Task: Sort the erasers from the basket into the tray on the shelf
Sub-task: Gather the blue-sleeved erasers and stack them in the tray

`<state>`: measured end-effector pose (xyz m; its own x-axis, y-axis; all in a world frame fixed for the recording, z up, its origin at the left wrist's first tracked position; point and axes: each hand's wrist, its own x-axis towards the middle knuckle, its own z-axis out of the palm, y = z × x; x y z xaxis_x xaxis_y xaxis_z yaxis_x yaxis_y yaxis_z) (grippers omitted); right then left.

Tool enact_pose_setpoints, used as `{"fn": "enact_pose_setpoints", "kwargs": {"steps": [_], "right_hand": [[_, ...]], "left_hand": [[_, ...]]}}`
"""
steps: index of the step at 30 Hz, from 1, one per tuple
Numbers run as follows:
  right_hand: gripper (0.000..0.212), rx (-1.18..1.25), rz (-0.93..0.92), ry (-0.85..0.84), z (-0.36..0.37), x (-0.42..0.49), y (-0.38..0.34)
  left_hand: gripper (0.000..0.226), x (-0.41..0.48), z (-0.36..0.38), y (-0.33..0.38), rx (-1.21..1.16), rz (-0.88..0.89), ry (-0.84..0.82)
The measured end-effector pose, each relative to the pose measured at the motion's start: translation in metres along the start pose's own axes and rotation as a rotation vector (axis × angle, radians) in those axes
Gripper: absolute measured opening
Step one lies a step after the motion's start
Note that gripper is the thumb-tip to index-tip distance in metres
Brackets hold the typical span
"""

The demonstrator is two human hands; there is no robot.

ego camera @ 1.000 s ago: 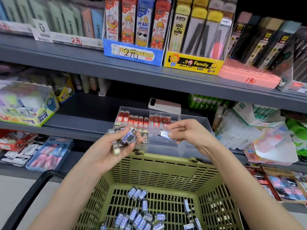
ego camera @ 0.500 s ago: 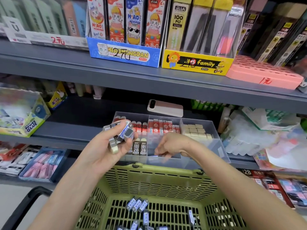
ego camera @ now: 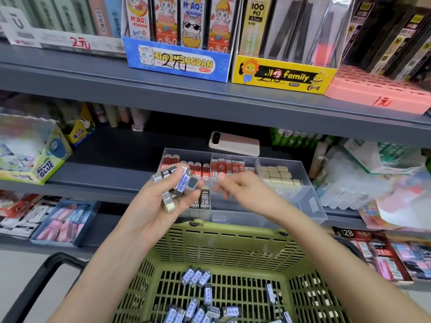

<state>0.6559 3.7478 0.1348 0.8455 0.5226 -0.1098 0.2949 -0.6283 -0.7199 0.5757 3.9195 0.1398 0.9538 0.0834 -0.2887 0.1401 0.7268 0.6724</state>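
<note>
Left hand (ego camera: 149, 207) grip holding erasers (ego camera: 184, 184), right hand (ego camera: 242, 191) over tray (ego camera: 311, 201), grip blurred, cannot tell

right hand (ego camera: 245, 191) lifted from the tray (ego camera: 312, 203), its eraser no longer visible, back near erasers (ego camera: 184, 185) in left hand (ego camera: 158, 208)

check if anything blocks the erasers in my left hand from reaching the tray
Nothing fixed does. The left hand holds the erasers just in front of the open-topped tray; only the blurred right hand hangs over its front row.
</note>
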Motion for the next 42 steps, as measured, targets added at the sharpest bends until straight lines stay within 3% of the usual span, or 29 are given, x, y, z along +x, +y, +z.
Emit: {"fn": "enact_pose_setpoints", "kwargs": {"steps": [3, 7, 10, 15, 20, 24, 30, 33, 38, 42], "right_hand": [[0.038, 0.328, -0.084, 0.183, 0.002, -0.015, -0.024], [0.031, 0.271, -0.081, 0.235, 0.016, -0.031, -0.049], [0.02, 0.295, -0.07, 0.198, 0.016, -0.036, -0.053], [0.017, 0.617, 0.099, 0.27, -0.006, -0.031, -0.029], [0.019, 0.424, 0.275, 0.299, -0.011, -0.016, 0.004], [0.025, 0.171, 0.332, 0.203, -0.002, -0.004, 0.015], [0.017, 0.254, 0.268, 0.063, -0.011, 0.005, 0.017], [0.01, 0.118, 0.222, -0.006, -0.012, 0.006, 0.017], [0.023, -0.142, 0.224, -0.121, -0.003, 0.017, 0.014], [0.027, -0.175, 0.283, -0.155, 0.007, 0.025, 0.014]], "left_hand": [[0.017, -0.001, 0.003, -0.006, 0.135, 0.138, -0.029], [0.017, -0.008, 0.008, -0.014, 0.343, 0.411, -0.047], [0.022, -0.012, 0.008, -0.013, 0.345, 0.455, -0.032], [0.01, -0.014, 0.003, -0.011, 0.291, 0.444, 0.017], [0.019, -0.015, 0.0, -0.007, 0.26, 0.406, 0.012], [0.02, -0.013, -0.001, -0.009, 0.25, 0.386, 0.023], [0.015, -0.011, -0.005, -0.008, 0.246, 0.388, 0.026], [0.013, -0.01, -0.006, -0.009, 0.242, 0.378, 0.026], [0.009, -0.011, -0.008, -0.009, 0.249, 0.375, 0.011], [0.01, -0.011, -0.007, -0.009, 0.247, 0.383, 0.017]]}}
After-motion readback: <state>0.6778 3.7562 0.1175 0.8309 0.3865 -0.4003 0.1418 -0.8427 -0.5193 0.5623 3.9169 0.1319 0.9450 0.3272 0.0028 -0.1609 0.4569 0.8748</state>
